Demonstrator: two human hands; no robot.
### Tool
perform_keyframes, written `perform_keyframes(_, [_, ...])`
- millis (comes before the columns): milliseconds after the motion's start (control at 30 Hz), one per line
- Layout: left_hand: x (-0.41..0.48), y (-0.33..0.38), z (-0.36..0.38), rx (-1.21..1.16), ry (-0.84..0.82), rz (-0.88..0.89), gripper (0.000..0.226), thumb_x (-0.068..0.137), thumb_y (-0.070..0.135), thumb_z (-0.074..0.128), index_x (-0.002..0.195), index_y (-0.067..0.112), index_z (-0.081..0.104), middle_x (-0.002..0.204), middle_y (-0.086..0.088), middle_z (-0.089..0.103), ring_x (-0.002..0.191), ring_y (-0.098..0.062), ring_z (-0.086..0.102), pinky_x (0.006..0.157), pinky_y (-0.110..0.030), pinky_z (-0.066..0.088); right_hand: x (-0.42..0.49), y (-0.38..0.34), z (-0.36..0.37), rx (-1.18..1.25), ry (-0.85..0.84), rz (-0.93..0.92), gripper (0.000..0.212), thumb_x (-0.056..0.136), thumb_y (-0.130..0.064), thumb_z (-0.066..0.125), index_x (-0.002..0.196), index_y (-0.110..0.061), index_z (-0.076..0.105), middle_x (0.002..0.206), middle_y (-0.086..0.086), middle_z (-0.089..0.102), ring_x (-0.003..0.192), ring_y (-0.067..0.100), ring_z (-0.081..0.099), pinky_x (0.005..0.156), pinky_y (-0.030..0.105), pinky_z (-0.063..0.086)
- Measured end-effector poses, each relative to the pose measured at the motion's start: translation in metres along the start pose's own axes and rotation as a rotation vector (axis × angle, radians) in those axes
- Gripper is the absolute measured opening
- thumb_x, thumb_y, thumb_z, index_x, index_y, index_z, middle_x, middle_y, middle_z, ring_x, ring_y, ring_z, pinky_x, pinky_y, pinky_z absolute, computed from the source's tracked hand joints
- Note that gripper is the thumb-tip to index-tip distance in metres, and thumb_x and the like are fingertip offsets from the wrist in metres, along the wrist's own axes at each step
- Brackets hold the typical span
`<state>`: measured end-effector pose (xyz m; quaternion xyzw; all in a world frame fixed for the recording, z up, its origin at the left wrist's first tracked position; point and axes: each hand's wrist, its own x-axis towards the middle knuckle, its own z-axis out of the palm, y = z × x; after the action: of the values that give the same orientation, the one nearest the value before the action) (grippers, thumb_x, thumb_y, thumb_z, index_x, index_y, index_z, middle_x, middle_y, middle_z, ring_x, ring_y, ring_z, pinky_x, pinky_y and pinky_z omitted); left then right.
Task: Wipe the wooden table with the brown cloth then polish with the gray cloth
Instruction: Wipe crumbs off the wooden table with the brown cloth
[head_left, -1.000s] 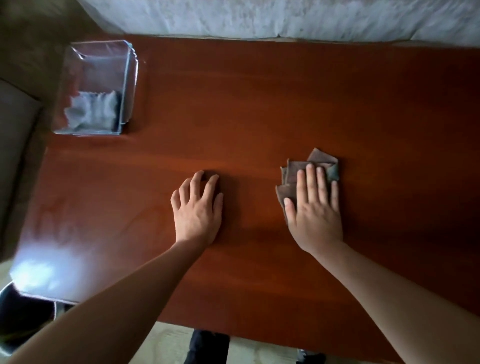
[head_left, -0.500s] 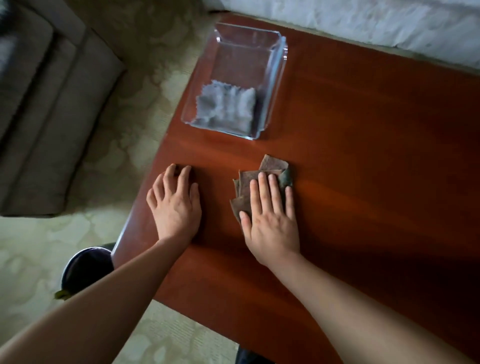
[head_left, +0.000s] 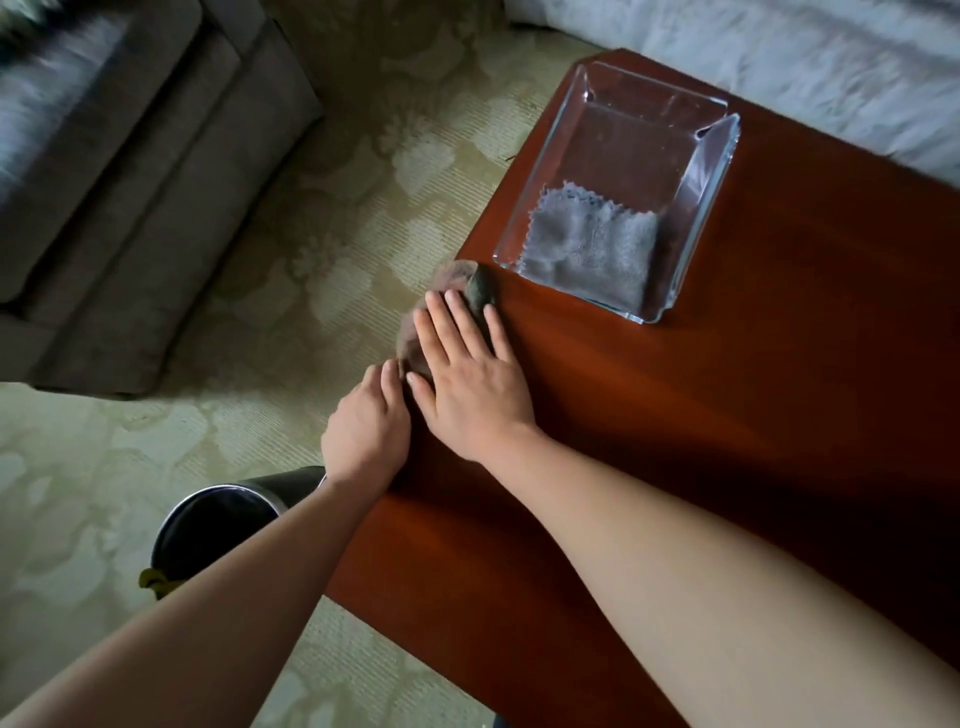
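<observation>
1. Now the right hand (head_left: 470, 384) lies flat on the brown cloth (head_left: 456, 274). Its fingers are straight and close together. It presses the cloth down and does not curl round it.
2. From my far-off seat I see the left hand (head_left: 366, 431) just beside the right hand, at the left edge of the wooden table (head_left: 727, 415). Its fingertips point at the cloth and come very near it. I cannot tell if they touch the cloth, or if the hand is loose or gripping.
3. The brown cloth is bunched up under the right hand, right at the table's left edge. A bit of it sticks out past the edge, over the floor. It looks blurry.
4. Just beyond the cloth, a clear glass tray (head_left: 711, 171) stands on the table near the far left corner. It is just beside the cloth.
5. The gray cloth (head_left: 587, 244) lies inside the tray, at the end nearest to the hands. It has a zigzag edge. No hand is on it.
6. The table is dark red-brown and shiny. Both bare arms reach in from the bottom of the view, and the right arm crosses over the tabletop.
7. Down on the floor by the left arm stands a dark round bin (head_left: 208, 530). Something small and yellow (head_left: 156, 582) is next to it.
8. The floor has a pale carpet (head_left: 337, 234) with a leafy pattern. A gray sofa (head_left: 130, 182) stands on the far left, well apart from the table.
9. White bedding (head_left: 805, 67) lies past the table's far side.
</observation>
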<state>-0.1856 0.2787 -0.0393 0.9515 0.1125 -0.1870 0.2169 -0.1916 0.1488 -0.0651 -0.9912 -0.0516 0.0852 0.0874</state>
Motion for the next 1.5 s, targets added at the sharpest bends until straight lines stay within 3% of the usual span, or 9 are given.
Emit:
perform_keyframes(133, [0.002,0.011,0.002,0.026,0.009,0.076,0.038,0.109,0.043,0.026,0.127,0.027,0.056,0.126,-0.008,0.065,0.114,-0.038,0.061,0.092,-0.046,0.046,-0.030,0.023,-0.001,0.028,0.007,0.004,0.072,0.108,-0.053,0.026,0.168,-0.014,0.011,0.176,0.005,0.004,0.162,0.021,-0.001,0.130,0.051,0.005])
perform_keyframes(267, [0.005,0.019,0.013,0.041,0.065,0.143,0.045,0.108,0.045,0.028,0.142,0.022,0.046,0.142,-0.010,0.057,0.127,-0.038,0.054,0.105,-0.052,0.039,-0.092,0.060,-0.003,0.022,-0.011,0.133,0.072,0.108,-0.052,0.031,0.167,-0.016,0.015,0.176,0.005,0.008,0.162,0.021,0.002,0.130,0.053,0.010])
perform_keyframes(433, [-0.003,0.054,0.028,0.115,0.121,0.233,0.058,0.108,0.044,0.037,0.159,0.016,0.030,0.165,-0.011,0.031,0.152,-0.031,0.027,0.122,-0.055,0.020,-0.159,0.109,-0.009,0.011,-0.047,0.247,0.068,0.110,-0.054,0.024,0.167,-0.019,0.014,0.176,0.002,0.007,0.162,0.018,0.000,0.130,0.052,0.014])
perform_keyframes(567, [-0.012,0.095,0.057,0.207,0.130,0.268,0.066,0.107,0.047,0.034,0.163,0.016,0.020,0.172,-0.009,0.011,0.159,-0.024,0.004,0.125,-0.057,0.001,-0.171,0.161,-0.017,-0.021,-0.075,0.181,0.067,0.110,-0.054,0.025,0.168,-0.021,0.013,0.176,-0.001,0.004,0.162,0.016,-0.003,0.129,0.052,0.018])
perform_keyframes(733, [-0.021,0.152,0.100,0.204,0.170,0.077,0.074,0.105,0.052,0.026,0.164,0.011,0.009,0.173,-0.005,-0.004,0.159,-0.020,-0.009,0.124,-0.061,-0.005,-0.146,0.235,-0.030,-0.110,-0.076,0.071,0.071,0.106,-0.055,0.033,0.167,-0.022,0.018,0.175,0.001,0.012,0.162,0.019,0.003,0.130,0.050,0.010])
perform_keyframes(933, [-0.019,0.160,0.116,0.291,0.281,-0.025,0.075,0.104,0.051,0.018,0.163,0.006,0.007,0.173,-0.008,-0.002,0.159,-0.021,-0.006,0.123,-0.064,0.001,-0.079,0.316,-0.061,-0.155,-0.099,0.075,0.070,0.107,-0.055,0.015,0.168,-0.022,0.008,0.176,-0.001,0.002,0.162,0.019,-0.002,0.131,0.049,0.005])
perform_keyframes(1067, [-0.019,0.164,0.120,0.294,0.318,-0.019,0.076,0.103,0.051,0.018,0.163,0.005,0.008,0.173,-0.009,0.001,0.159,-0.022,-0.003,0.124,-0.063,0.003,-0.015,0.348,-0.078,-0.075,-0.073,0.211,0.068,0.108,-0.056,0.009,0.167,-0.025,-0.002,0.176,-0.004,-0.009,0.161,0.015,-0.011,0.131,0.049,-0.001])
perform_keyframes(1233, [-0.016,0.163,0.121,0.317,0.346,-0.016,0.078,0.101,0.050,0.021,0.163,0.006,0.007,0.173,-0.009,0.001,0.159,-0.023,-0.003,0.124,-0.062,0.002,0.038,0.368,-0.087,0.006,0.049,0.454,0.068,0.108,-0.053,0.016,0.168,-0.021,0.009,0.176,0.001,0.003,0.162,0.021,0.000,0.130,0.050,0.001])
perform_keyframes(1500, [-0.017,0.162,0.123,0.306,0.349,-0.003,0.078,0.101,0.050,0.025,0.163,0.004,0.009,0.173,-0.010,0.002,0.159,-0.024,-0.003,0.124,-0.063,0.002,-0.025,0.395,-0.076,0.103,0.099,0.812,0.073,0.105,-0.054,0.014,0.167,-0.015,0.010,0.176,0.008,0.006,0.162,0.027,0.001,0.129,0.056,0.004])
